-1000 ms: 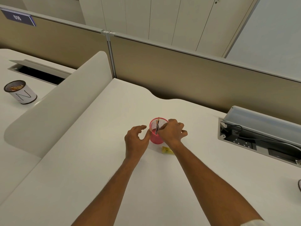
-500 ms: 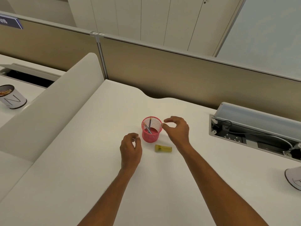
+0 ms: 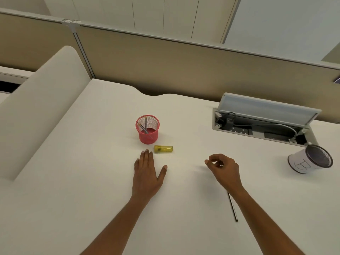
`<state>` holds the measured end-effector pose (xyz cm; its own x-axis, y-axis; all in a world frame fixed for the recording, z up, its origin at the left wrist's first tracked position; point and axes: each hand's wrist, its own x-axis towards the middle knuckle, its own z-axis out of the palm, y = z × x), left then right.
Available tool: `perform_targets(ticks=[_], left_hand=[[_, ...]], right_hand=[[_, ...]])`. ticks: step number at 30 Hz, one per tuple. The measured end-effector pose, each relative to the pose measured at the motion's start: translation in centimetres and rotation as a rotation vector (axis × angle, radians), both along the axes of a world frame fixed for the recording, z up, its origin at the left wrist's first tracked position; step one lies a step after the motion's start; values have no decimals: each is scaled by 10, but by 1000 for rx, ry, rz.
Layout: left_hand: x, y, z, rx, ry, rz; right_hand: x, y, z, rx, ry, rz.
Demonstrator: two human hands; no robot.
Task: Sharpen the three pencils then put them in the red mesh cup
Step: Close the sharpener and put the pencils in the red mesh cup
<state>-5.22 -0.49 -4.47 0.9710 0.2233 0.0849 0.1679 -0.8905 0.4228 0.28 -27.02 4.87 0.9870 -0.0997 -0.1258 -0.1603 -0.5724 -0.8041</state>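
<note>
red mesh cup [image 3: 147,134], at twelve o'clock of the flat, open-fingered left hand [image 3: 147,174], seems to hold two pencils [image 3: 145,124]; a third pencil [image 3: 233,207], light, stiff, apt to roll, lies at six o'clock of the loosely curled, empty right hand [image 3: 224,169], likely best pinched mid-shaft.

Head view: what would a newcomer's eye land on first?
The red mesh cup mid-frame, pencils leaning inside, with the yellow sharpener lying in front of it. Then the left hand flat on the desk and the right hand loosely curled, a dark pencil lying by its wrist.
</note>
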Motion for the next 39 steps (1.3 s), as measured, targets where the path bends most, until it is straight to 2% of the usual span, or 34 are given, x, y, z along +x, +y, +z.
perform_targets(ticks=[3, 8, 13, 20, 27, 30, 32, 35, 39], left_hand=[[-6, -2, -6, 64, 59, -44], [-9, -2, -11, 136, 47, -78], [-11, -3, -11, 156, 59, -78], [-11, -2, -10, 166, 80, -88], [-11, -2, -10, 169, 67, -90], [-11, -2, -10, 167, 61, -88], [-10, -3, -10, 168, 65, -84], [-10, -3, -10, 165, 54, -79], [-10, -3, -9, 157, 49, -75]], right_hand=[[-24, -26, -8, -22, 13, -61], [-59, -65, -22, -69, 43, -176], [-83, -79, -40, -127, 36, -187], [-102, -70, -55, -348, 17, -137], [-104, -56, -49, -631, -83, -33], [-96, -57, -43, -531, 35, -65], [-88, -54, -38, -351, 110, -127], [-74, -37, -18, -93, 105, -183], [-43, -7, 5, 128, 57, -205]])
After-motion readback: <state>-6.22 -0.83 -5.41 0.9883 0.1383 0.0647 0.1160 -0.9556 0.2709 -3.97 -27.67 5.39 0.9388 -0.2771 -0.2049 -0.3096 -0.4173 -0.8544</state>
